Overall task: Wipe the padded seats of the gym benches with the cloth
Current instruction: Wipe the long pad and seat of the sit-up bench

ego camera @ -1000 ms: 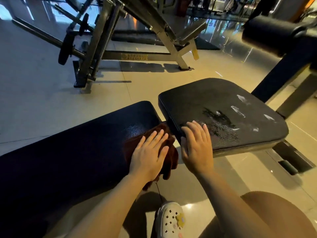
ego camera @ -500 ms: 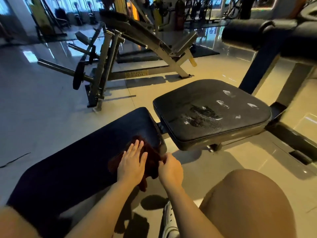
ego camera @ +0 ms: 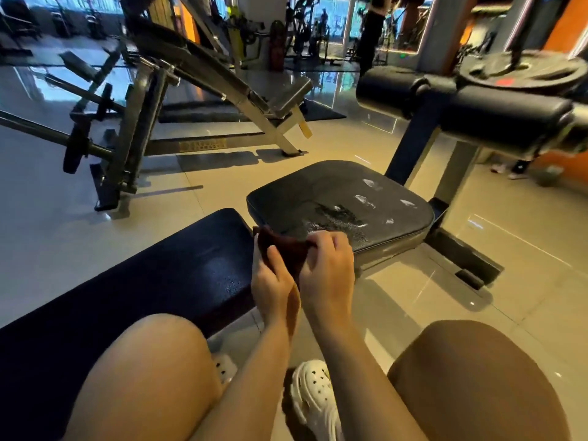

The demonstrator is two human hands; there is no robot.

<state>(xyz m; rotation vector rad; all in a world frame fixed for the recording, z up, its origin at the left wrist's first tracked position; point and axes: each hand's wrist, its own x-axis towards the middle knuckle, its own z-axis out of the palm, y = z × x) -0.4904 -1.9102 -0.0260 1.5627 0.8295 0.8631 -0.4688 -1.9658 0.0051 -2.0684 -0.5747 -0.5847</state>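
Both hands, my left hand [ego camera: 273,281] and right hand [ego camera: 327,268], pinch the dark red cloth [ego camera: 281,249] lifted between the long back pad [ego camera: 143,281] and the smeared seat pad [ego camera: 337,198], so I judge I'm refolding it before laying it flat on that seat.

Most of the cloth [ego camera: 281,249] hidden behind both hands [ego camera: 302,272]; long pad [ego camera: 143,281] cut off at left edge.
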